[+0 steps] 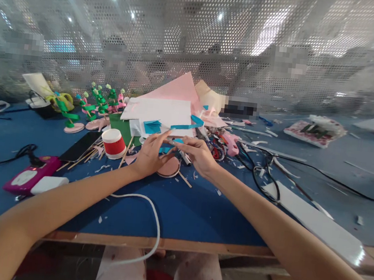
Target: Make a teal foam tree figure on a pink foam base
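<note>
My left hand (153,153) and my right hand (199,155) meet fingertip to fingertip above the middle of the table. Between them is a blue paper strip (192,123), pinched at the fingers, with its free end curling up and back over white sheets (160,108). Small blue paper pieces (152,126) lie on those sheets, just beyond my left hand. Below my fingers rests a round pinkish disc (169,168), partly covered by the left hand. The exact grip of each fingertip is hard to make out.
Green and pink paper plants (100,99) stand on the left, near a red-and-white tub (113,144), a dark phone (81,146) and a magenta power block (32,175). A pink glue gun (230,143) and black cables (253,173) lie right. A white cable (155,217) crosses the front edge.
</note>
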`<action>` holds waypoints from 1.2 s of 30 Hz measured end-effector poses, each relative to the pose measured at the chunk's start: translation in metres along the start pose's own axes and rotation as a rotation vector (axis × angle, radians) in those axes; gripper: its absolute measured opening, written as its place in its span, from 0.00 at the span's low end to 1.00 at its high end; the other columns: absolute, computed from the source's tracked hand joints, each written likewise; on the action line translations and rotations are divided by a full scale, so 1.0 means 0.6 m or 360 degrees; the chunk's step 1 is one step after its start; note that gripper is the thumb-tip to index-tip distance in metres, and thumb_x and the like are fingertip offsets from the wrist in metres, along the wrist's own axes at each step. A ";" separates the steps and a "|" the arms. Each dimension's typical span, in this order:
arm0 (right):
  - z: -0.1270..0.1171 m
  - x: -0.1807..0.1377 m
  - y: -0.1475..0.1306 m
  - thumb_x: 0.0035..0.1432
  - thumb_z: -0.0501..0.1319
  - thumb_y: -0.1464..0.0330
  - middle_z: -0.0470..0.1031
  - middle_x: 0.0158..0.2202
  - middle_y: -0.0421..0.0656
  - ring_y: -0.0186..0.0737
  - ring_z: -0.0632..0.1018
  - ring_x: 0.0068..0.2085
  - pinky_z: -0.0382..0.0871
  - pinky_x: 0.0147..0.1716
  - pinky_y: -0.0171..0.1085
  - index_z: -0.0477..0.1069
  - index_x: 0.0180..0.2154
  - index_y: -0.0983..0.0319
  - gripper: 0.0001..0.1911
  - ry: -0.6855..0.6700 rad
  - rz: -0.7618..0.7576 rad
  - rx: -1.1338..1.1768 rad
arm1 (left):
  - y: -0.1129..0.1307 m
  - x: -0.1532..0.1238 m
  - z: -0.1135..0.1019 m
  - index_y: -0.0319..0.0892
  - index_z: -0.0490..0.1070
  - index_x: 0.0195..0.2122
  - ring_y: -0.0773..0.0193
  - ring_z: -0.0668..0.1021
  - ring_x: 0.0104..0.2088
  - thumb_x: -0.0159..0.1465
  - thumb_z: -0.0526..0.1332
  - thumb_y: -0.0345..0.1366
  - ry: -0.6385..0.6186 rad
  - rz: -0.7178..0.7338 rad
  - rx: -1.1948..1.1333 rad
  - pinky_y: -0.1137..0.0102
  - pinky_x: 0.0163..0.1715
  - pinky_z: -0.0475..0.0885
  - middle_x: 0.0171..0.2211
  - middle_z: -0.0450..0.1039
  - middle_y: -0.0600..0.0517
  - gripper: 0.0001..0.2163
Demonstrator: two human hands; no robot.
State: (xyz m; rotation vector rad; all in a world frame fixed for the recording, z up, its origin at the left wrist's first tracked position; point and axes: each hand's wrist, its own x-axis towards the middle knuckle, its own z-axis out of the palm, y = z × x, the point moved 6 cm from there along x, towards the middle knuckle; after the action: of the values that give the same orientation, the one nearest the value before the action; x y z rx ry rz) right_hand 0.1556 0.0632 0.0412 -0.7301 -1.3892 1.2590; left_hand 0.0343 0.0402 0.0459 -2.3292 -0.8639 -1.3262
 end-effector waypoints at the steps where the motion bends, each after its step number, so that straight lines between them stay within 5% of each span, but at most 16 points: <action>1: 0.003 -0.001 0.001 0.36 0.68 0.61 0.63 0.18 0.37 0.31 0.66 0.26 0.59 0.31 0.36 0.70 0.15 0.62 0.13 -0.0050 0.0035 -0.0022 | 0.001 0.002 -0.002 0.37 0.61 0.51 0.59 0.73 0.41 0.60 0.58 0.39 0.0003 0.0002 0.0002 0.63 0.44 0.69 0.38 0.73 0.45 0.20; 8: 0.019 -0.008 0.013 0.38 0.68 0.58 0.68 0.19 0.38 0.30 0.66 0.24 0.57 0.29 0.35 0.74 0.18 0.63 0.14 -0.0248 0.0061 -0.0091 | -0.001 0.000 -0.004 0.39 0.72 0.35 0.59 0.68 0.37 0.59 0.58 0.35 -0.0087 -0.0008 0.0088 0.65 0.35 0.69 0.34 0.68 0.45 0.07; 19: 0.000 0.001 0.009 0.34 0.70 0.56 0.68 0.23 0.37 0.32 0.66 0.29 0.60 0.33 0.35 0.75 0.19 0.59 0.13 0.0128 -0.0069 0.0287 | -0.014 -0.004 0.013 0.40 0.72 0.31 0.64 0.74 0.30 0.63 0.53 0.34 -0.0160 -0.0010 -0.0128 0.69 0.32 0.69 0.27 0.73 0.49 0.10; 23: -0.027 0.012 0.020 0.38 0.66 0.52 0.63 0.23 0.38 0.32 0.64 0.28 0.60 0.31 0.36 0.73 0.17 0.60 0.17 0.0338 -0.0197 -0.0012 | 0.000 0.000 0.009 0.39 0.71 0.26 0.64 0.74 0.29 0.65 0.50 0.35 -0.0242 0.0083 -0.0169 0.68 0.34 0.69 0.24 0.73 0.49 0.14; 27: -0.044 0.010 -0.001 0.45 0.63 0.51 0.64 0.28 0.42 0.37 0.66 0.33 0.62 0.36 0.41 0.72 0.17 0.60 0.20 0.0512 -0.0539 -0.0759 | 0.012 0.004 0.004 0.39 0.69 0.24 0.64 0.74 0.30 0.65 0.49 0.35 -0.0387 0.0054 -0.0342 0.70 0.31 0.67 0.24 0.72 0.48 0.15; 31: -0.033 -0.004 -0.032 0.53 0.58 0.55 0.66 0.32 0.45 0.41 0.66 0.37 0.60 0.43 0.46 0.75 0.21 0.59 0.18 0.0571 -0.0930 -0.1466 | -0.008 0.007 0.001 0.39 0.69 0.23 0.66 0.73 0.27 0.62 0.52 0.37 -0.0324 -0.0385 -0.0688 0.72 0.29 0.66 0.23 0.72 0.50 0.14; 36: -0.021 0.000 -0.021 0.59 0.52 0.58 0.67 0.34 0.47 0.43 0.66 0.39 0.58 0.44 0.48 0.77 0.30 0.60 0.19 0.0281 -0.0976 -0.1909 | -0.059 -0.011 0.035 0.38 0.67 0.17 0.72 0.68 0.17 0.54 0.61 0.43 -0.0099 -0.1259 -0.1618 0.75 0.20 0.62 0.15 0.67 0.54 0.15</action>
State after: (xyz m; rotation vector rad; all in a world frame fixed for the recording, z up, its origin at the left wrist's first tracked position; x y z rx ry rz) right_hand 0.1703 0.0639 0.0515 -1.0243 -1.9592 -0.2209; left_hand 0.0229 0.0762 0.0290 -2.8391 -1.4726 -2.4796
